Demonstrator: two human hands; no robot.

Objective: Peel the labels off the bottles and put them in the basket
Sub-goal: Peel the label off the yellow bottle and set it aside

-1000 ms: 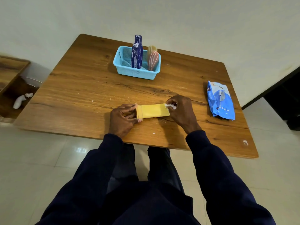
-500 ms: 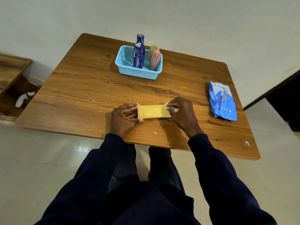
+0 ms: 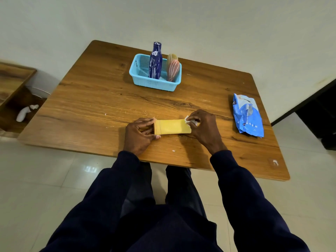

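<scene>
Two hands are flanking the yellow bottle [image 3: 171, 126] lying crosswise on the tabletop [image 3: 91, 106]: the left hand [image 3: 139, 136] is gripping one end with curled fingers, the right hand [image 3: 203, 128] is pinching a label scrap [image 3: 188, 120] at the other.

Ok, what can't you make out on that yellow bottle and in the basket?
Head view only:
- yellow bottle: both ends covered by the left hand and right hand; underside hidden against the table.
- label scrap: mostly inside the right hand's pinch.
- yellowish bottle in the basket: largely behind the pink bottle.
- blue packet: print too small.
</scene>
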